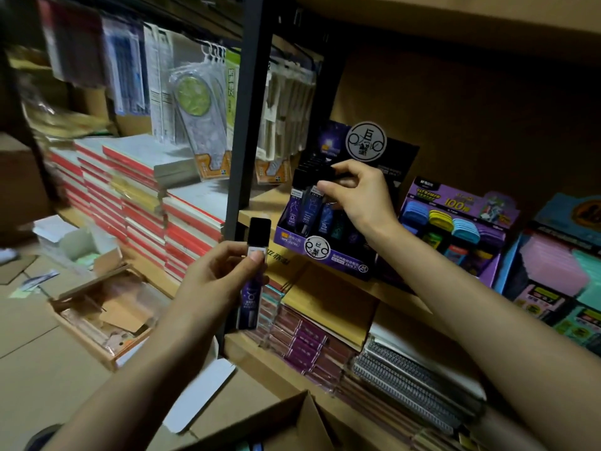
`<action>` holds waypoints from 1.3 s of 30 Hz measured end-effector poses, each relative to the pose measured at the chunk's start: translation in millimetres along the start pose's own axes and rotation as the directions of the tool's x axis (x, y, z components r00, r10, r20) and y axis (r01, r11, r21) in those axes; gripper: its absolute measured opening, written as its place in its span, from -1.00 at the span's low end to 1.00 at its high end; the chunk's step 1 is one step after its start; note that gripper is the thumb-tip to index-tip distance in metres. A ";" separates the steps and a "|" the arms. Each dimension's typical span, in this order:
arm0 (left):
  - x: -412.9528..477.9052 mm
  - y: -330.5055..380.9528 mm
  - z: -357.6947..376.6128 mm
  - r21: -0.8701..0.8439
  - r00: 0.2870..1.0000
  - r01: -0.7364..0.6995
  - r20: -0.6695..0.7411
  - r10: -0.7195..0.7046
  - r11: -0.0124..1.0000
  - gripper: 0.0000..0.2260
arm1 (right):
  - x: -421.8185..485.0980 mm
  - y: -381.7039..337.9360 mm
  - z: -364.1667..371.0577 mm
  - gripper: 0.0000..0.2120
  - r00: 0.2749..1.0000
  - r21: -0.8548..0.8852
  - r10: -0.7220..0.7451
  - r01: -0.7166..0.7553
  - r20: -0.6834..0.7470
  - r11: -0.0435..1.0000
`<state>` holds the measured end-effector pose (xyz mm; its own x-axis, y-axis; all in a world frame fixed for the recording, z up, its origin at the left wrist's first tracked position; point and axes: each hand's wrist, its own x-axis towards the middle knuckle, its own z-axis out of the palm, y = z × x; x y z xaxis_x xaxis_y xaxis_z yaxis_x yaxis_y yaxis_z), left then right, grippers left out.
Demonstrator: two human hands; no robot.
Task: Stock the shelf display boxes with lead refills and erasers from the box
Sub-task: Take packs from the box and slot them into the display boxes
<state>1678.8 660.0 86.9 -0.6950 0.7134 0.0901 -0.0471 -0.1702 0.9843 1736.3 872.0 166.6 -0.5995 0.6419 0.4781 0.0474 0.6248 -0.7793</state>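
Purple card forms the display box (294, 237) on the wooden shelf (260, 201), with lead refills (309, 209) standing upright in rows inside it. The right hand (357, 196) reaches over the box and pinches the black cap of one refill (320, 173) between thumb and fingertips. Lower down, in front of the black shelf post (247, 109), the left hand (218, 278) curls its fingers round another refill case (249, 304), held upright. An eraser box (455, 229) stands just to the right. An open cardboard box (286, 421) lies below.
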 end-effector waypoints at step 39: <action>31.3 18.6 30.8 0.250 0.948 -0.196 0.297 0.118 0.948 -0.74 | -80.8 -26.1 -19.8 -0.86 0.973 0.256 0.137 -0.183 0.188 0.949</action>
<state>1678.3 700.1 112.6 -0.4510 0.8578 0.2466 0.2712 -0.1315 0.9535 1799.3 812.6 156.3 -0.7265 0.6266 0.2820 -0.0493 0.3619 -0.9309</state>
